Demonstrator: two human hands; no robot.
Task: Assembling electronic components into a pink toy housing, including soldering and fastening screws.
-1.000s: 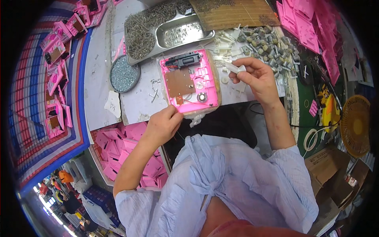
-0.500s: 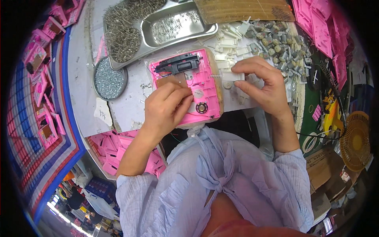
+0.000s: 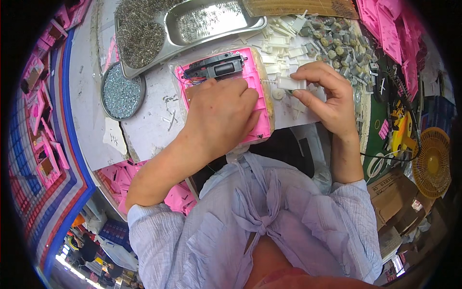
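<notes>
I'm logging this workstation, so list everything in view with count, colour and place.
Table: 1, white, centre
Pink housing: 1, pink, on table
Black module: 1, black, housing's far end
Held piece: 1, white, right of housing
White pieces: many, white, beyond held piece
Grey blocks: many, grey, table's right
Tray: 1, silver, far side
Metal pins: many, silvery, in tray
Dish: 1, dark, left of housing
Metal bits: many, silvery, in dish
Cardboard sheet: 1, brown, top
Panels: several, pink, upper right
Pink parts: several, pink, lower left
Striped cloth: 1, red-white-blue, far left
Fan: 1, amber, right
Background, lower left: too small to itemise
Sleeves: 2, pale blue, bottom
Left hand: 1, bare, over housing
Right hand: 1, bare, pinching held piece
</notes>
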